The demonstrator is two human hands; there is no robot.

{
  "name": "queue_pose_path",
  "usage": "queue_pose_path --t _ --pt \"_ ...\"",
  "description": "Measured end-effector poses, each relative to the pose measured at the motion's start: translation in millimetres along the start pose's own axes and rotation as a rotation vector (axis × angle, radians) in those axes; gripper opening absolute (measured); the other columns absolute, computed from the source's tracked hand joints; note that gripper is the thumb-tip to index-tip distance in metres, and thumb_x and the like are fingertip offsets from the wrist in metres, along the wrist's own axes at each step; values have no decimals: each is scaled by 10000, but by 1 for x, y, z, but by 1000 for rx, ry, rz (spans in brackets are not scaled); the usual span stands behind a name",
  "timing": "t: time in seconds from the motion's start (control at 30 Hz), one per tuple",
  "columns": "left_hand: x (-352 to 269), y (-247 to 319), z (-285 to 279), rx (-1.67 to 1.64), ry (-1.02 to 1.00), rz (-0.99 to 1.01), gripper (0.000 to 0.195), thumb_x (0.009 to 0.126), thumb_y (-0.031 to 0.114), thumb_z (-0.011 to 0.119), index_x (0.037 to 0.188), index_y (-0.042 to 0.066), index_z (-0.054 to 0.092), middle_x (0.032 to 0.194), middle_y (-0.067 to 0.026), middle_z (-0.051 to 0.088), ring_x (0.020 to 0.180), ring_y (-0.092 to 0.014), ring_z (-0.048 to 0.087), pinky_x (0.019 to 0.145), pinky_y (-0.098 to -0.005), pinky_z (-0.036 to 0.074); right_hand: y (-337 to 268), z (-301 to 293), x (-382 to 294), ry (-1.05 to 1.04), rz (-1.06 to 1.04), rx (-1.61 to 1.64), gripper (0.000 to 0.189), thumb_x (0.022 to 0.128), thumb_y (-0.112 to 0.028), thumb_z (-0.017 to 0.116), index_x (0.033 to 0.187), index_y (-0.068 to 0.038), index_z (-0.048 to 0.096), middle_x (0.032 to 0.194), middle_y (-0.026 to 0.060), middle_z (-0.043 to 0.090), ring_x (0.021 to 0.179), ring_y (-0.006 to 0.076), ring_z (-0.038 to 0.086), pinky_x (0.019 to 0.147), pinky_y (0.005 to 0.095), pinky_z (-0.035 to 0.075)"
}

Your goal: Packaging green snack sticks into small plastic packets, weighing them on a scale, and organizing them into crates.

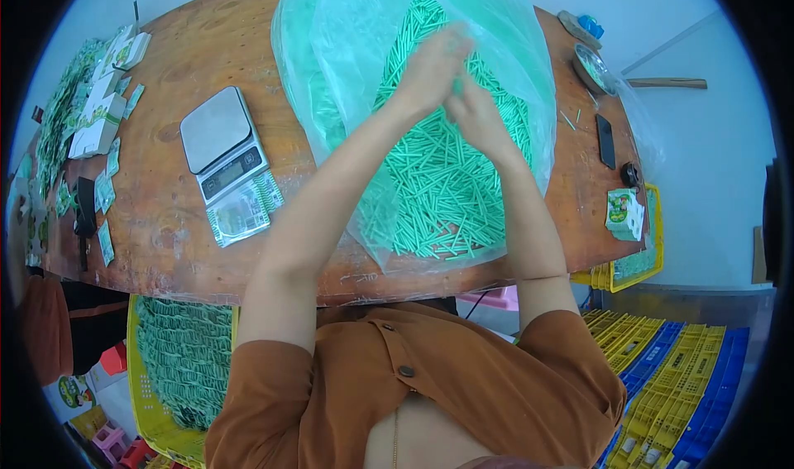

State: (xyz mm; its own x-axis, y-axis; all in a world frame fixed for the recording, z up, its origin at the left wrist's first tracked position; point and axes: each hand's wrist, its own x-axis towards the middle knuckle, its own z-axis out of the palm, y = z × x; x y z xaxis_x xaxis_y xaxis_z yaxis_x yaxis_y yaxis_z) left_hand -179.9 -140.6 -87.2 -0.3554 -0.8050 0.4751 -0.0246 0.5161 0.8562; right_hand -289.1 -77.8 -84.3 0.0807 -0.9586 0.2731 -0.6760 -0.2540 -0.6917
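My left hand (437, 66) and my right hand (479, 118) meet over a large clear plastic bag (353, 41) that lies open on the wooden table. Inside the bag is a heap of thin mint-green sticks (453, 190). Both hands are blurred, fingers close together and curled. A small patch of green shows between them, but whether they grip any sticks cannot be made out. Left of the bag stands a digital kitchen scale (220, 134). Flat printed plastic sachets (242, 211) lie against its front edge.
White boxes (99, 125) and piled green packets (65, 115) line the table's left side. At right are a metal bowl (593, 69), a smartphone (605, 141) and a stack of printed cards (623, 214). A yellow crate (142, 382) of packets stands below; another person's arm (15, 239) shows far left.
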Motion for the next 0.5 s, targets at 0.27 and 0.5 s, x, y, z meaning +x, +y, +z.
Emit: queue_pose_path --t 0.27,0.5 --pt "-56 3 -6 -1166 203 -367 601 873 514 402 1229 30 421 1156 -151 514 1179 -270 384 970 -416 304 -21 52 -10 380 -21 791 187 866 -103 494 1020 2 484 936 103 581 933 139 501 870 295 368" --pt "-238 9 -184 1165 83 171 379 648 61 593 1026 43 566 1006 -147 557 975 -296 514 793 -367 432 2 20 -12 40 -128 -308 189 837 -160 568 1003 -70 569 739 121 609 600 214 586 579 298 440"
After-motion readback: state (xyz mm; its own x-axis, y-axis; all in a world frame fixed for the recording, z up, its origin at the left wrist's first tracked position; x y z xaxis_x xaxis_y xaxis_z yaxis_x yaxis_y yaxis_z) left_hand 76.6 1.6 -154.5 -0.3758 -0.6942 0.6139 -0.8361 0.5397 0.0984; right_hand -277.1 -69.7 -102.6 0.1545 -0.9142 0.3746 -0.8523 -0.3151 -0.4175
